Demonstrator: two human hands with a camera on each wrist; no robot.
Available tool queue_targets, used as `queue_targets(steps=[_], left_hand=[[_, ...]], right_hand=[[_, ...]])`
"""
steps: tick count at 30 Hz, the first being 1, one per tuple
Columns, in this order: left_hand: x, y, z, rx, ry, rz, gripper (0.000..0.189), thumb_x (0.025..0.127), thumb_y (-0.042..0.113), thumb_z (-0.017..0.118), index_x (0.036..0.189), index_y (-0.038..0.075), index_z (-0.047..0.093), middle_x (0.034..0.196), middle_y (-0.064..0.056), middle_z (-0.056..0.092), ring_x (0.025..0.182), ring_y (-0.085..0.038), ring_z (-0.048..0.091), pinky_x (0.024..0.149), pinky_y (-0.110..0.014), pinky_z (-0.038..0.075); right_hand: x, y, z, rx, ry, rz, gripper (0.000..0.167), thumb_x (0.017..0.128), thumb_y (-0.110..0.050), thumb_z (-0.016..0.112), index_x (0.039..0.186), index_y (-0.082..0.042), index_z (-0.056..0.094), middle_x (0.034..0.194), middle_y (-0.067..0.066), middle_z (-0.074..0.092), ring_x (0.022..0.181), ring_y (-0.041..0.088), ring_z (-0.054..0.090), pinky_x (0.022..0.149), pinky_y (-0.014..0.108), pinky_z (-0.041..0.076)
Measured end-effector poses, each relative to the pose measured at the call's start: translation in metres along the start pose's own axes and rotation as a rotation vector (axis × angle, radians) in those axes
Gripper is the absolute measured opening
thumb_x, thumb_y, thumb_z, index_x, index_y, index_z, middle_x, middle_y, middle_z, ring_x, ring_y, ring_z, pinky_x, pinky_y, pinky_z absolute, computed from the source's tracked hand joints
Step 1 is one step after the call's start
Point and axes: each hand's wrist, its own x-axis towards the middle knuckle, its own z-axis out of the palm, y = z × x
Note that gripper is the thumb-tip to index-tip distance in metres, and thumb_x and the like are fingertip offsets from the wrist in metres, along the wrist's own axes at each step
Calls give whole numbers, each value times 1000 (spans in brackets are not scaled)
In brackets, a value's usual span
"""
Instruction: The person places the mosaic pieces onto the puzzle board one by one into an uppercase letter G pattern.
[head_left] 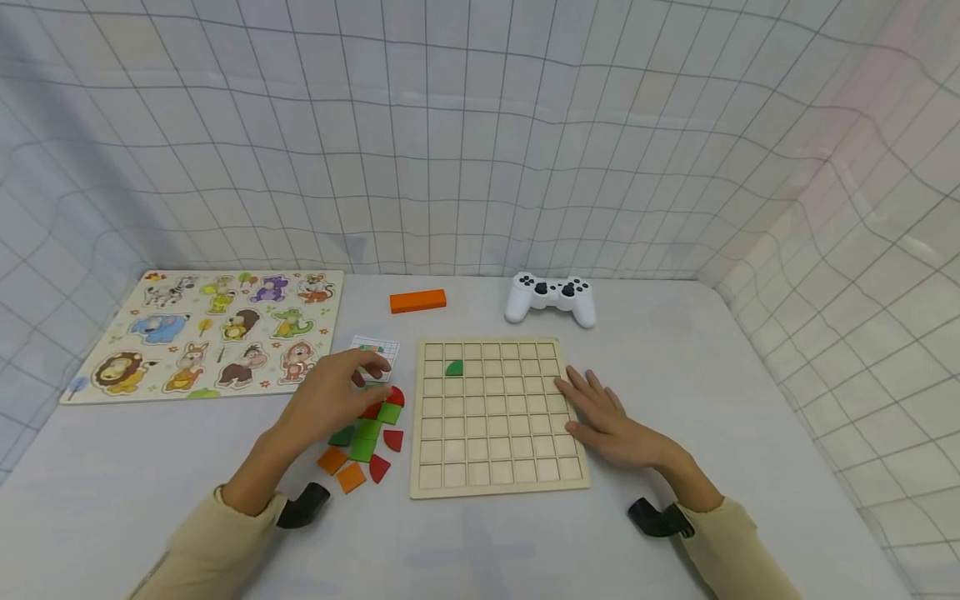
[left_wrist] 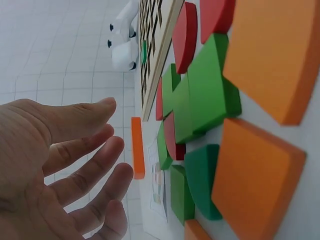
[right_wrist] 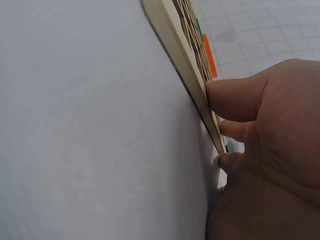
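My left hand (head_left: 330,396) hovers over a loose group of coloured wooden pieces, its fingers loosely bent with nothing between them in the left wrist view. Beneath and beside it lie green squares (head_left: 363,450), red quarter-circle pieces (head_left: 378,468), orange pieces (head_left: 351,477) and a dark green piece (left_wrist: 202,175). To their right is a wooden grid board (head_left: 476,427), with one green quarter-circle piece (head_left: 455,368) in an upper-left cell. My right hand (head_left: 611,425) rests at the board's right edge, its fingers fairly straight and touching the rim.
A printed card (head_left: 384,348) lies partly hidden behind my left hand. An animal puzzle board (head_left: 202,333) is at the far left. Behind the grid board are an orange block (head_left: 417,301) and a white game controller (head_left: 551,298), with a grid-patterned curtain (head_left: 480,150) beyond.
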Motion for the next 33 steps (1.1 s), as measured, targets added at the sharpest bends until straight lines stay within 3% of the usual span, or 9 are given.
queue_targets(steps=[8,14,24,33], left_hand=[[-2,-10,-4,-17,-2,-32,30,89,20,75,115,6,70,109,-10,71,96,-26,63,76,-36,51],[0,-13,-5,3,-41,-29,25,89,19,74,110,7,71,101,-8,70,93,-25,62,73,-34,48],[-2,-14,-3,20,-83,-64,26,90,17,73,113,5,71,103,-11,67,92,-26,58,73,-34,47],[-2,-16,0,48,-74,-54,25,90,14,72,113,3,71,102,-12,68,89,-25,56,75,-37,47]], right_hand=[[-1,-1,0,4,-2,0,65,107,-24,45,161,-9,13,168,18,-5,152,44,-16,115,67,-10],[-1,0,0,4,2,10,64,107,-24,45,161,-11,13,168,17,-5,152,43,-17,115,67,-10],[0,1,0,3,3,-2,65,107,-25,45,161,-11,13,168,18,-5,152,43,-17,115,67,-10],[-1,2,0,-1,-1,-7,65,107,-26,45,161,-11,13,168,17,-5,152,43,-17,115,67,-10]])
